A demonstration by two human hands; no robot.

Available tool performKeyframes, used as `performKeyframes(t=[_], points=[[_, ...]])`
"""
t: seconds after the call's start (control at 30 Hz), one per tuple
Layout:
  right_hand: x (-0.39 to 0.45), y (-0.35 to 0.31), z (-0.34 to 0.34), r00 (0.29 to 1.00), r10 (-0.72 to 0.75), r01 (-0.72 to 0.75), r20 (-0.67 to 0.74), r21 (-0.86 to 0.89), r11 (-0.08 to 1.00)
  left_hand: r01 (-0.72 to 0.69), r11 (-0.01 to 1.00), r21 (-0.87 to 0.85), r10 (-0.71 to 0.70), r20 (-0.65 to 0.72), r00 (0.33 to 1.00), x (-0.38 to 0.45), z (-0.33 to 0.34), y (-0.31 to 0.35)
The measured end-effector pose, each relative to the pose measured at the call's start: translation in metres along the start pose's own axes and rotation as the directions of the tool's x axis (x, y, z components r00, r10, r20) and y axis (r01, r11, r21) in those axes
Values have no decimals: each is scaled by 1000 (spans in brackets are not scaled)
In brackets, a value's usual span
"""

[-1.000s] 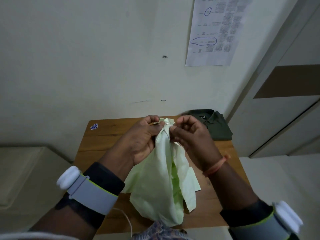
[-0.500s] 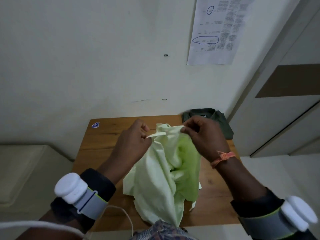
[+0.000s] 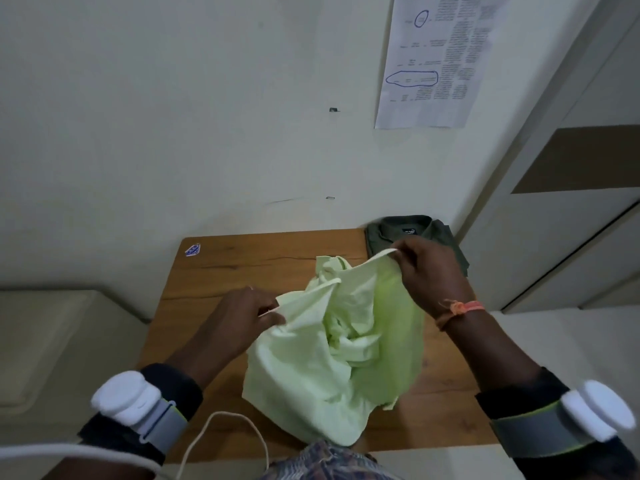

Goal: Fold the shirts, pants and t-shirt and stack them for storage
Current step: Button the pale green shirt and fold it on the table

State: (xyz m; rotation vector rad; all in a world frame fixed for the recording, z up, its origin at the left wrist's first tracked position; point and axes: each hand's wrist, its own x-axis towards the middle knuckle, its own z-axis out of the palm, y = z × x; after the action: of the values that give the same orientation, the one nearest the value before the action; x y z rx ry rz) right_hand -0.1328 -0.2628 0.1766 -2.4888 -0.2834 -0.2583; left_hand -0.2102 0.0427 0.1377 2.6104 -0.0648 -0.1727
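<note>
A light green shirt hangs crumpled over the middle of the wooden table, its lower part bunched near the front edge. My left hand pinches one edge of the shirt at the left. Higher up and to the right, my right hand pinches the opposite edge, so the cloth is spread between the two hands. A dark green shirt lies folded at the table's far right corner, against the wall.
A blue sticker sits on the table's far left corner. A printed sheet hangs on the wall above. A pale cabinet stands left of the table, a door and frame to the right. A white cable loops at the near edge.
My hands, together at the shirt's top a second ago, have drawn apart: the left down and left, the right up and right. The shirt has opened out between them.
</note>
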Motion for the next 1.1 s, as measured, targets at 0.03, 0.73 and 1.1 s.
performKeyframes(t=[0.03, 0.73, 1.1], points=[[5, -1, -7, 1000, -14, 14, -16, -16, 1000, -15, 997, -76, 16, 4, 1000, -1, -2, 0], [27, 30, -14, 925, 120, -99, 360, -76, 992, 337, 865, -371, -426, -188, 885, 29, -76, -6], [-97, 17, 83, 680, 360, -470, 639, 2, 883, 382, 889, -254, -373, 84, 924, -41, 60, 11]])
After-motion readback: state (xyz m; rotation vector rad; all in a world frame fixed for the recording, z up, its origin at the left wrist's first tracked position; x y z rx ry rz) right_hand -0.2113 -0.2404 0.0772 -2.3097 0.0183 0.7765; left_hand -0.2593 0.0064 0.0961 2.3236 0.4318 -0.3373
